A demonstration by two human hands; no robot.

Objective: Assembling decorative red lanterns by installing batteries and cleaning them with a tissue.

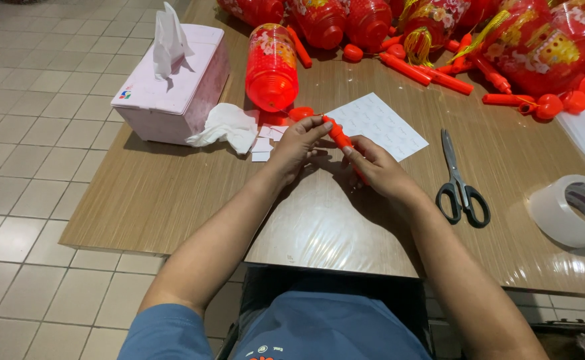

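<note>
Both grips closed on red plastic stick (340, 137): L hand (297, 145) at top, R hand (378, 171) lower, w/ scissors (461, 183) nearby.

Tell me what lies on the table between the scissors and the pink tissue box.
In the head view, between the scissors and the pink tissue box lie a crumpled tissue, a white sticker sheet, and both hands holding a red stick.

Bright, even indoor light falls from above. Glare whitens the clear plastic sheet (326, 227) covering the table (166, 193); shadows under the hands are soft. Focus is sharp, with wide-angle bending at the edges.
</note>
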